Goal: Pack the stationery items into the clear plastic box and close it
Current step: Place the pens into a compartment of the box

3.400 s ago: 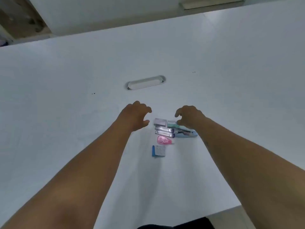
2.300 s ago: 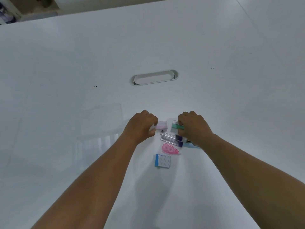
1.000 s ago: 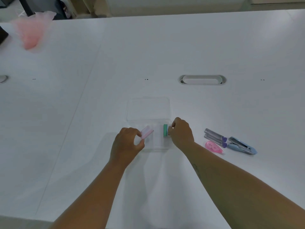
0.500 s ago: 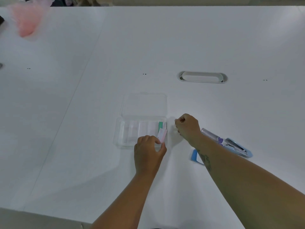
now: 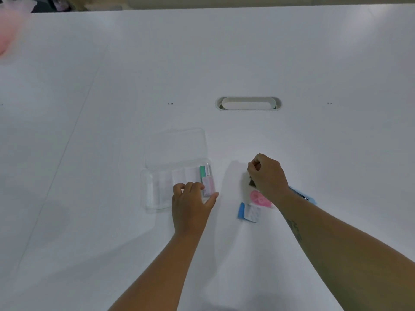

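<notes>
The clear plastic box (image 5: 157, 191) lies open on the white table, its lid (image 5: 175, 144) folded back flat. At its right end lie a green case (image 5: 203, 170) and a pink case (image 5: 208, 186). My left hand (image 5: 190, 205) is at the box's front right corner, with index finger and thumb on either side of the pink case's near end. My right hand (image 5: 268, 173) is curled down over the tubes (image 5: 251, 182); only a dark end shows beneath the palm. A pink tape dispenser (image 5: 258, 198) and a blue sticker pack (image 5: 249, 212) lie near that wrist.
A blue stapler (image 5: 302, 195) pokes out from behind my right forearm. An oval cable slot (image 5: 248, 103) sits in the table beyond the box. A pink bag (image 5: 11, 25) is at the far left corner.
The pink case has gone down flat into the box next to the green one. My right hand has moved right, onto the tubes. The tape dispenser and sticker pack are uncovered again.
</notes>
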